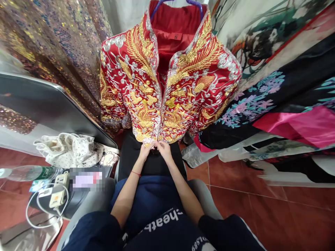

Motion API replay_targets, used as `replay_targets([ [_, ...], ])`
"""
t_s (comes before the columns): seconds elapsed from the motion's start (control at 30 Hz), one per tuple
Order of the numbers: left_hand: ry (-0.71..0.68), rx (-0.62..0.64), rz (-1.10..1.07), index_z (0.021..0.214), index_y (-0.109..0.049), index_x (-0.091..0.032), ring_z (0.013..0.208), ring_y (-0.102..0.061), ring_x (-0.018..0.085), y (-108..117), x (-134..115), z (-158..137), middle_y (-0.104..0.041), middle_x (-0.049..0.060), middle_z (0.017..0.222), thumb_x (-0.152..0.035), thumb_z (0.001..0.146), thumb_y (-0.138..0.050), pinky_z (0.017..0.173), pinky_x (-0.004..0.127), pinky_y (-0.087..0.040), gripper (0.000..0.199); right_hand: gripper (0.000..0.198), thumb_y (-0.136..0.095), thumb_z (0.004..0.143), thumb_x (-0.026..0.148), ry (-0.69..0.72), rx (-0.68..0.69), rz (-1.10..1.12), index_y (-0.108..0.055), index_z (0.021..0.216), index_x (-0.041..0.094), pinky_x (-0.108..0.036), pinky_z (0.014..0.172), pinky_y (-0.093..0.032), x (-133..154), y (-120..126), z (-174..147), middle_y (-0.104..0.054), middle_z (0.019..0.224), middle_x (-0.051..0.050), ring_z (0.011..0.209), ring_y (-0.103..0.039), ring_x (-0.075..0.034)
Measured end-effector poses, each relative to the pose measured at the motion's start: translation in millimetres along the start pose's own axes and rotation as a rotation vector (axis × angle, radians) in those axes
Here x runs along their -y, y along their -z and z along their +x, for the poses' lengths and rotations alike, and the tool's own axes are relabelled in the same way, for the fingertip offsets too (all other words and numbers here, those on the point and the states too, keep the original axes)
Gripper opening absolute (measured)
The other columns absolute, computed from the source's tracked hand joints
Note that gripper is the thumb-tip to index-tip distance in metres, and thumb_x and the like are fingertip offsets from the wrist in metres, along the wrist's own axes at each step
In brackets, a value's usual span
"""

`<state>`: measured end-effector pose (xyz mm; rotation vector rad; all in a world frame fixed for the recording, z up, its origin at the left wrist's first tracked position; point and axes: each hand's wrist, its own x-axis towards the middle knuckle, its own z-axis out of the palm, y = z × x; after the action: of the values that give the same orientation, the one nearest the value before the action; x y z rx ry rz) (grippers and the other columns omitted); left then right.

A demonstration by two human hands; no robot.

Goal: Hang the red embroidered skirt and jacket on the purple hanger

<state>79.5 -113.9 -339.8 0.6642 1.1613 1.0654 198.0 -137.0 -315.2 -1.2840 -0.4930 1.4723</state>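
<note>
The red embroidered jacket (175, 104) is hanging from a purple hanger (195, 3) in front of the person, and at the bottom of its front opening the left hand (146, 150) and right hand (163, 150) are meeting, their fingers closing narrowly, apparently on the hem (175, 140). They seem to be lining up the two front edges, which would be calling for a steady pinch and level edges. Both forearms (128, 195) are stretching forward and converging above black cloth (155, 169).
</note>
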Motion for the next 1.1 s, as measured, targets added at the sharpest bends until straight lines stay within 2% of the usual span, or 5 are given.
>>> replay_targets([
  [0.4,-0.126,-0.059,0.029,0.072,-0.075,-0.014,0.061,-0.062,0.012,-12.9,11.9,-3.1,-0.071,0.002,0.067,-0.031,0.063,-0.087,0.061,0.023,-0.049,0.023,0.025,-0.062,0.097,0.038,-0.229,0.009,0.094,-0.065,0.102,0.013,-0.025,0.061,-0.054,9.8,-5.7,15.1,-0.067,0.088,-0.001,0.068,-0.061,-0.009],
  [0.53,-0.127,-0.061,0.072,0.072,-0.072,-0.014,0.055,-0.057,0.011,-10.4,12.3,-2.6,-0.067,0.001,0.063,-0.036,0.062,-0.088,0.055,0.024,-0.047,0.029,0.031,-0.068,0.089,0.033,-0.116,0.005,0.114,-0.065,0.066,0.013,-0.021,0.041,-0.03,41.2,-21.2,6.7,-0.047,0.048,0.006,0.04,-0.033,-0.004],
  [0.77,-0.042,-0.021,0.257,0.074,-0.066,-0.015,0.061,-0.06,0.012,-3.2,7.5,-0.8,-0.068,0.001,0.067,-0.054,0.067,-0.081,0.06,0.024,-0.049,0.043,0.027,-0.071,0.084,0.043,0.331,0.197,0.057,-0.07,0.073,0.018,-0.021,0.044,-0.03,155.3,-62.7,-18.9,-0.056,0.055,0.004,0.044,-0.04,-0.004],
  [0.97,0.154,0.37,0.508,0.075,-0.064,-0.013,0.058,-0.066,0.018,-1.0,-52.9,-24.3,-0.07,0.007,0.062,-0.064,0.074,-0.073,0.063,0.029,-0.051,0.052,0.038,-0.068,0.079,0.057,0.422,0.264,-0.022,-0.063,0.071,0.02,-0.022,0.043,-0.03,183.8,-80.8,-26.9,-0.058,0.054,0.004,0.042,-0.042,-0.005],
  [1.1,-0.286,0.238,0.888,0.096,-0.064,-0.02,0.08,-0.07,0.019,-27.1,-121.0,-40.7,-0.075,0.004,0.086,-0.051,0.088,-0.065,0.077,0.028,-0.05,0.033,0.034,-0.065,0.075,0.053,0.377,0.245,-0.021,-0.059,0.069,0.02,-0.021,0.042,-0.021,174.8,-86.4,-24.6,-0.048,0.048,0.006,0.041,-0.034,-0.005],
])
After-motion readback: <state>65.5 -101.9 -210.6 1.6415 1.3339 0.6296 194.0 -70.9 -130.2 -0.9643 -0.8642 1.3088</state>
